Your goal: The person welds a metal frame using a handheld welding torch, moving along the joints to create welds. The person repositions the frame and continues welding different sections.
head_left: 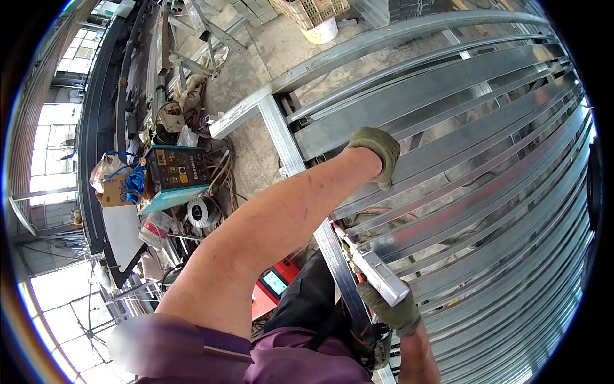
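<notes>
My left hand [378, 153], in a green work glove, reaches out to the left end of the metal frame. Its fingers curl over a flat steel slat [409, 121]; the fingertips are partly hidden. Nearer to me, my right hand [391, 310], gloved alike, is closed round a white and grey handheld welding torch [381, 276]. The torch's slim nozzle [343, 237] points up and left, close to the frame's end rail [331, 246]. Many parallel slats run off to the right from that rail.
A red machine with a lit screen [275, 282] sits by my legs. To the left are a teal and black welding machine [179, 168], a wire spool [202, 212] and loose cables. A crate [310, 11] and a white bucket [322, 32] stand at the far side.
</notes>
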Available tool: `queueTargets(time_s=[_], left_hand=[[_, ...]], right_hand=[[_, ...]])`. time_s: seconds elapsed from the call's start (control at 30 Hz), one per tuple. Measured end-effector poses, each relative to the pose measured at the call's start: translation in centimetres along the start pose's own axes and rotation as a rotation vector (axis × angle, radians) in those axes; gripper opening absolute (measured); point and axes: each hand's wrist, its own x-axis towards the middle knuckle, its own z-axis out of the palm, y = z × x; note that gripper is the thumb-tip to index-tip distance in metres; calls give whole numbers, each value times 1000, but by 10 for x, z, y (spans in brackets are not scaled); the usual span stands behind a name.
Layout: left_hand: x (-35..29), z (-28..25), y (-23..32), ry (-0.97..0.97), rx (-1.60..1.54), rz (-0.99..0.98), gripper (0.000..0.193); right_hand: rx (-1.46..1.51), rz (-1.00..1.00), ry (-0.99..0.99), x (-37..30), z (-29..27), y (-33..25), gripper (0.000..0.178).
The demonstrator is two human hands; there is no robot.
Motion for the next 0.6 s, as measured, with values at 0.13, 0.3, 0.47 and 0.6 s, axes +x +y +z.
queueTargets(time_s=[0.13, 0.3, 0.47, 0.6], left_hand=[[1, 3, -1, 3, -22, -8, 58], [3, 1, 0, -20, -28, -15, 59], [4, 2, -1, -13, 3, -3, 58], [3, 0, 2, -52, -19, -18, 57]], right_hand=[[-41, -63, 56, -5, 8, 4, 30], [-174, -150, 97, -10, 12, 14, 30], [-101, -34, 113, -19, 16, 2, 31], [-117, -6, 77, -15, 8, -19, 30]])
